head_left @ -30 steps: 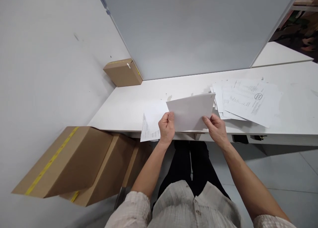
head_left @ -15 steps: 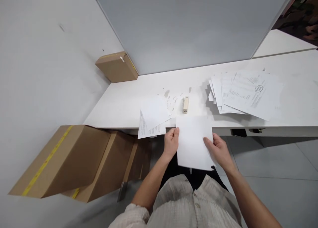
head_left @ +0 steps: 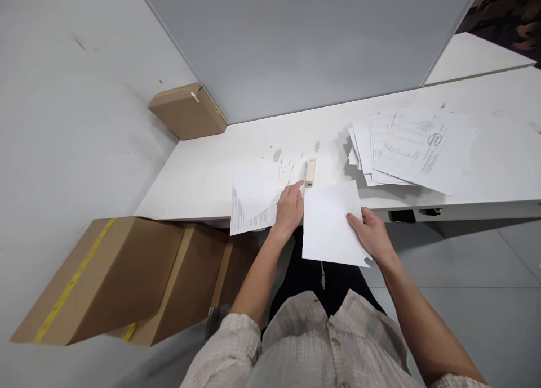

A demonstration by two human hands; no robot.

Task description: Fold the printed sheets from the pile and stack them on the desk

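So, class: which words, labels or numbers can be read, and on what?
None readable.
Oval stamp on the right paper pile: too blurred.
Print on that pile: too small.
Print on the left papers: too small.
Yellow tape on the carton: any marks too blurred.
Sheet in the right hand: none visible.

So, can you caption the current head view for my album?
At a white table, the right hand holds white paper while the left hand nears a small cream object.

Soft, fairly even light bleaches the white sheet (head_left: 327, 224) in the right hand (head_left: 372, 233) and casts a blurred shadow beside the paper stack (head_left: 408, 151) beyond it, while wide-angle distortion stretches the dim-sided cartons (head_left: 131, 275) left of the left hand (head_left: 289, 209).
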